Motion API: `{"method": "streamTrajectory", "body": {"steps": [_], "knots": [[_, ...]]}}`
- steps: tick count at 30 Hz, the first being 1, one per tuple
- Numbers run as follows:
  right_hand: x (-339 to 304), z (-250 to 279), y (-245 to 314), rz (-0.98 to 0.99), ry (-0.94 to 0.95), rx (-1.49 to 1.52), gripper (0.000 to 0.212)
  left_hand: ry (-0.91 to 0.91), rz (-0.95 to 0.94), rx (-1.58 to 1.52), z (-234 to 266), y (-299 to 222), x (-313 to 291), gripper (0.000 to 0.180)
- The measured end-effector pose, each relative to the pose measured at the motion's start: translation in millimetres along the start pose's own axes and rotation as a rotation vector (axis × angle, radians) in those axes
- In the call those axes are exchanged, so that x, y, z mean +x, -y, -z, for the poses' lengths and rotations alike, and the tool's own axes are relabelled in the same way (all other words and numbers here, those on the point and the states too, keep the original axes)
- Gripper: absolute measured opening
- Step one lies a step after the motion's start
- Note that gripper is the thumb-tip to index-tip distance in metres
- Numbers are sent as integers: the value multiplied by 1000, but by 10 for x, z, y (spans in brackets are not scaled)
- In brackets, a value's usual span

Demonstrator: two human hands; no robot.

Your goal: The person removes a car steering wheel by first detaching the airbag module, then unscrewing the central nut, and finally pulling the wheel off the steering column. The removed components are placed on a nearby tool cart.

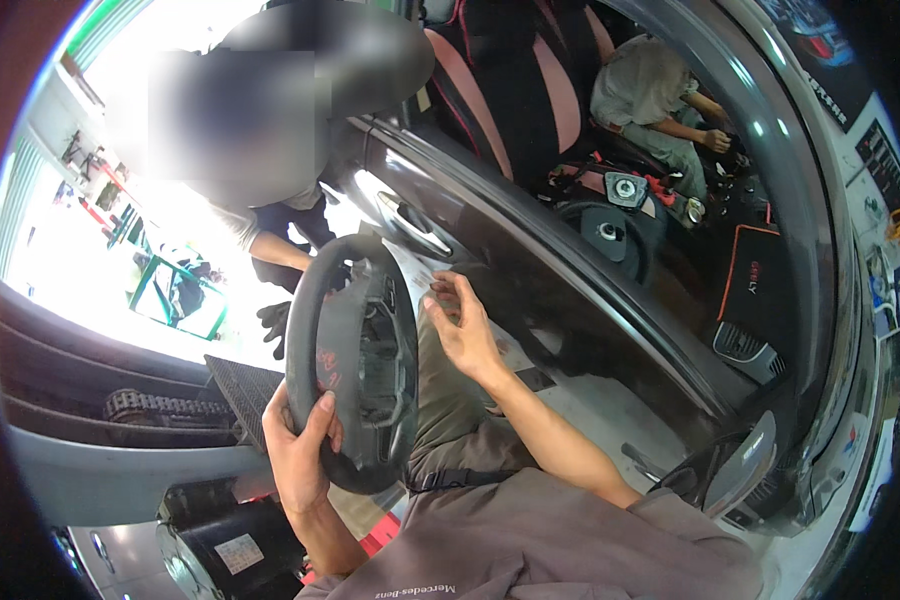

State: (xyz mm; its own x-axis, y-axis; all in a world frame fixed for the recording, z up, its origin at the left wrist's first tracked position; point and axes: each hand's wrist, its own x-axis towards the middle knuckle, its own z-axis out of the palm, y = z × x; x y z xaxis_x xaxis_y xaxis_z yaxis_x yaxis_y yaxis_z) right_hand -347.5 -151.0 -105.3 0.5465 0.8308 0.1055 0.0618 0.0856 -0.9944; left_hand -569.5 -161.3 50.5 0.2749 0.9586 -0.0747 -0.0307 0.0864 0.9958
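My left hand (298, 440) grips the lower left rim of a black steering wheel (337, 350), thumb over the rim. The wheel is held upright in front of me, its open centre with cut-outs facing right and red marks on its side. My right hand (462, 325) is raised to the right of the wheel, fingers apart and a little curled, touching nothing. Another person's forearm (278, 250) reaches to the upper left rim; that hand is partly hidden behind the wheel, so I cannot tell if it grips. A black glove (274, 328) shows just left of the rim.
A dark car door (530, 260) slants across on the right, its side mirror (745, 465) near me. Inside the car are black and pink seats (470, 110) and a seated person (650, 95). At the lower left are a grey lift beam (140, 475) and a black cylinder (235, 545).
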Motion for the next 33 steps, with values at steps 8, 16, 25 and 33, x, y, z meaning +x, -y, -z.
{"method": "streamTrajectory", "body": {"steps": [8,16,25,33], "knots": [[10,73,532,340,-21,-147,46,208,201,-109,-171,214,158,30],[-142,-61,139,235,24,-215,47,137,179,-32,-180,347,168,25],[-394,-239,-728,-35,88,-439,60,41,107,66,-114,488,-93,25],[-602,-429,-893,-225,187,-330,76,30,64,128,-118,543,-16,23]]}}
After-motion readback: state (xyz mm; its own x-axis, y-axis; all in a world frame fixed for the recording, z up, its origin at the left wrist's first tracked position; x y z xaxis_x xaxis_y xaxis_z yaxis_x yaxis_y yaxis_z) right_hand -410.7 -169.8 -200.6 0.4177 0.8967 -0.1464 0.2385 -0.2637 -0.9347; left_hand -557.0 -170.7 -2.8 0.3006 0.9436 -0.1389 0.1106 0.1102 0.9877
